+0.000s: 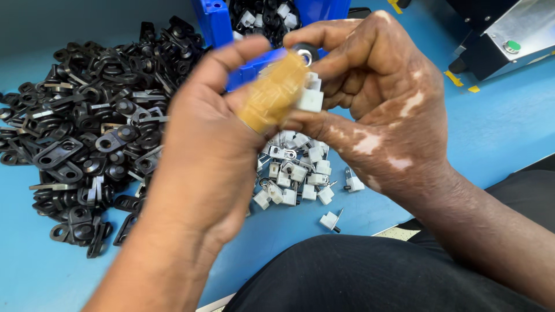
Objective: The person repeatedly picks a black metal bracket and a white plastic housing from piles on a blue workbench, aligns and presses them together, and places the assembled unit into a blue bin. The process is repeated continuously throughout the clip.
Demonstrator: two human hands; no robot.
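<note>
My left hand and my right hand meet above a blue table. The left thumb, wrapped in tan tape, presses against a small white plastic block. My right hand pinches that white block together with a black part with a metal ring at its top. Below the hands lies a small heap of white plastic pieces with metal clips. A large pile of black plastic brackets spreads to the left.
A blue bin holding assembled black and white parts stands at the back. A metal machine with a green button sits at the top right. One loose white piece lies near the table's front edge, by my dark-clothed lap.
</note>
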